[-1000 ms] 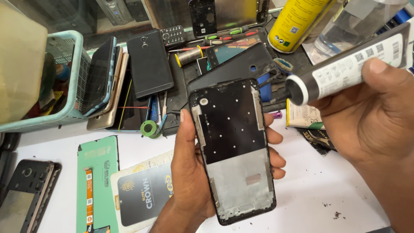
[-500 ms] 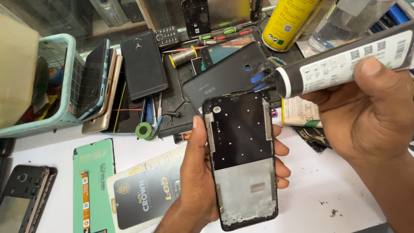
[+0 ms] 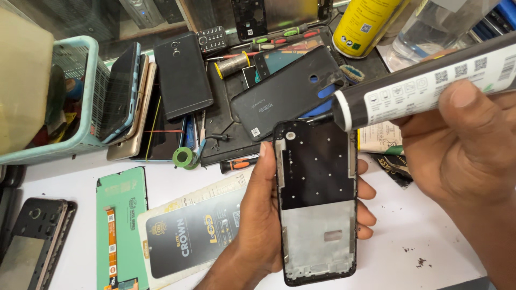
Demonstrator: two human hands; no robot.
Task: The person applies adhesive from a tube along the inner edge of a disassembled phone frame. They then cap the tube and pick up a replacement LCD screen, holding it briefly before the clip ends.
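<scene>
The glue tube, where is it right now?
In the head view the glue tube is upper right, held in the right hand, nozzle just above the phone frame.

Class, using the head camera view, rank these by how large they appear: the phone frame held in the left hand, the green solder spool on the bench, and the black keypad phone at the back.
Largest to smallest as they appear:
1. phone frame, though it is nearest the camera, which enlarges it
2. keypad phone
3. solder spool, close to the keypad phone in apparent size, so that pair is uncertain

Black phone frame (image 3: 316,201) face-up; glue tube (image 3: 424,88) nozzle apparently touching corner.
</scene>
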